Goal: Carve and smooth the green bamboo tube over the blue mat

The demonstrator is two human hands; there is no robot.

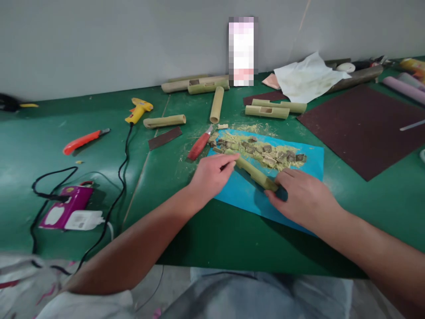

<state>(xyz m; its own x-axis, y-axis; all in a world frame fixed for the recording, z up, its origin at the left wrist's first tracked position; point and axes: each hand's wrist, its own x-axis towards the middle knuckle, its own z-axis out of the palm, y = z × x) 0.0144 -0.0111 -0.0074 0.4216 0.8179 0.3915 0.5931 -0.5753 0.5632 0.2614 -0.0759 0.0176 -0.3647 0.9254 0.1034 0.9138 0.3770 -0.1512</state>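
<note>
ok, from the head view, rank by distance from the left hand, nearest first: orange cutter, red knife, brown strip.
From the left hand:
1. Red knife, just beyond the hand.
2. Brown strip, to the left of the knife.
3. Orange cutter, farther out to the left.

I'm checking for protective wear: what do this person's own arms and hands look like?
No glove, ring or watch shows on the left hand or right hand. Both forearms are bare, without visible markings. Pale fabric, perhaps a sleeve, shows at bottom left.
</note>
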